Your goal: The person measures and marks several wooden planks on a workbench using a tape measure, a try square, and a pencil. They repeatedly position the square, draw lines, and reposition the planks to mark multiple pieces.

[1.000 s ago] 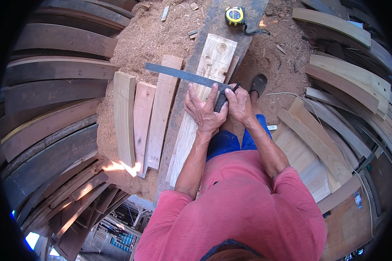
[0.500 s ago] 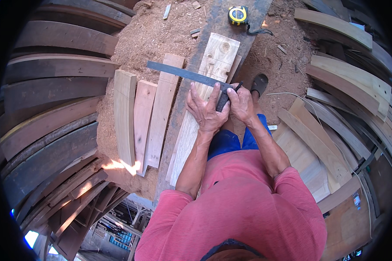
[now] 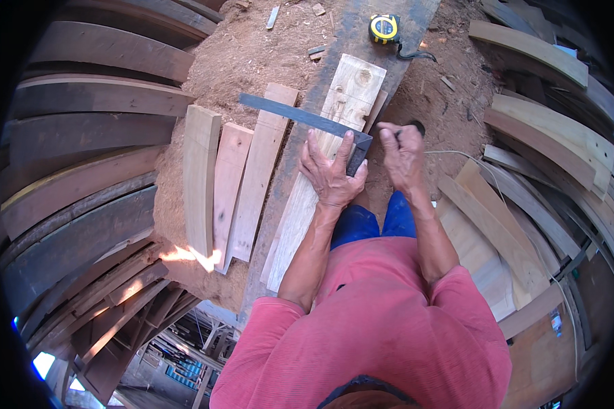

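Left hand (image 3: 331,176) gripping square (image 3: 305,118) across board (image 3: 352,87) (right hand (image 3: 403,158) curled); scuffed bench (image 3: 353,34) beneath, sawdusty floor (image 3: 232,68), stacked planks (image 3: 102,99).

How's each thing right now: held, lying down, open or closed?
Try square: lying across the knotty board
Left hand: fingers spread, holding the try square
Right hand: fingers curled, contents unclear
Knotty board: lying along the bench
Tape measure: on the bench, no blade showing
Three boards: side by side
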A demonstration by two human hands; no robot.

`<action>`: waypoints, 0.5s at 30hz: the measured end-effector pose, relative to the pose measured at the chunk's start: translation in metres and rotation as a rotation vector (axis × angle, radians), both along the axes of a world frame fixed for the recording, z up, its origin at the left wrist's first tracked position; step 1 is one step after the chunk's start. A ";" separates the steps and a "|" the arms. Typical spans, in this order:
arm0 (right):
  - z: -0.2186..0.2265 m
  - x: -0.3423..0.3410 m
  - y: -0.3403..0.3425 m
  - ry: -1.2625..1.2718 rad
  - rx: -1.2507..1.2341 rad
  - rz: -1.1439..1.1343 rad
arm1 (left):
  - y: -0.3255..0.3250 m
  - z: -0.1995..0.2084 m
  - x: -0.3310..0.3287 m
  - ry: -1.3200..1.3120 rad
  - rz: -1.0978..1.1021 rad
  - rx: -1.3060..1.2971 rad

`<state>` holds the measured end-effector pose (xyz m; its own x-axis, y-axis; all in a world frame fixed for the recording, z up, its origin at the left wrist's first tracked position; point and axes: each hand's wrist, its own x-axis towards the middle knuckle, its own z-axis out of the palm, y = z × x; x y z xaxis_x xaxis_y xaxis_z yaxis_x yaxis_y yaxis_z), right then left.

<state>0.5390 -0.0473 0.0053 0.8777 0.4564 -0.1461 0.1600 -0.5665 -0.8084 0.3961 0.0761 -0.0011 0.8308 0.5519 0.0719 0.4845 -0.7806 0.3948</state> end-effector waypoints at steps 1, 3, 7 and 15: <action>0.008 0.005 0.001 0.063 0.095 -0.050 | 0.000 0.000 0.000 0.003 0.000 -0.003; 0.027 0.013 0.000 0.175 0.283 -0.144 | -0.001 0.001 -0.001 0.007 0.000 -0.011; 0.046 0.028 0.020 0.170 0.314 0.172 | -0.001 -0.002 -0.001 -0.013 0.027 -0.020; 0.038 0.044 0.063 0.216 0.192 0.430 | -0.007 0.002 -0.006 0.009 0.057 -0.060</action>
